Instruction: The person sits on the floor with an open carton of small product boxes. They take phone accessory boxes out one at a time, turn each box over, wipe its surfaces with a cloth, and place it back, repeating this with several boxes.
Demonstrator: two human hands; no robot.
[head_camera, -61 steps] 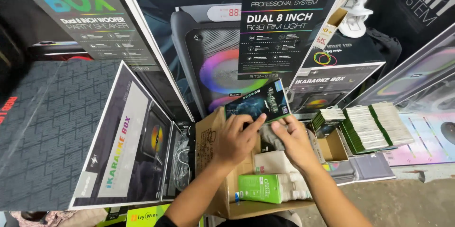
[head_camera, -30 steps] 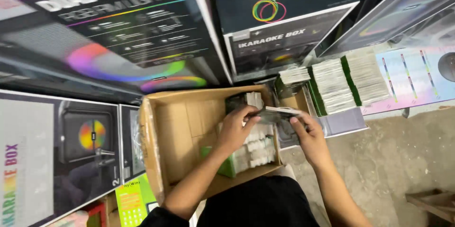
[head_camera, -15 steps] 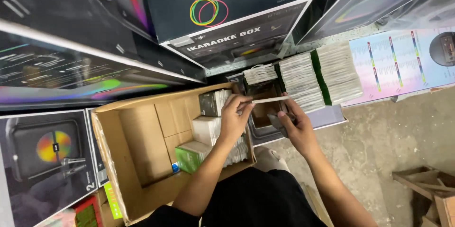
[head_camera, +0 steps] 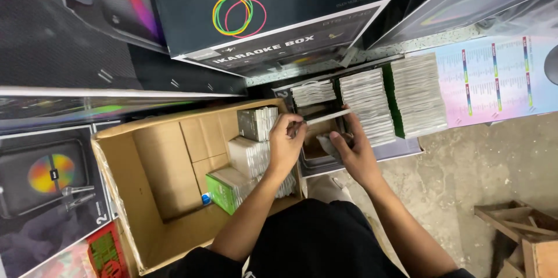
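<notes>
The lower stacks in the cardboard box (head_camera: 145, 196) are partly covered by the left hand (head_camera: 285, 144). What the right hand (head_camera: 354, 153) grips cannot be told. The wooden crate (head_camera: 523, 234) is cut off at the right edge.

large dark speaker boxes (head_camera: 261, 16) with coloured rings stand at twelve o'clock. another printed box (head_camera: 46, 179) lies at nine o'clock. a wooden crate (head_camera: 523, 237) sits at four o'clock on the grey concrete floor (head_camera: 465, 162). a pale chart sheet (head_camera: 500, 74) lies at two o'clock.
</notes>
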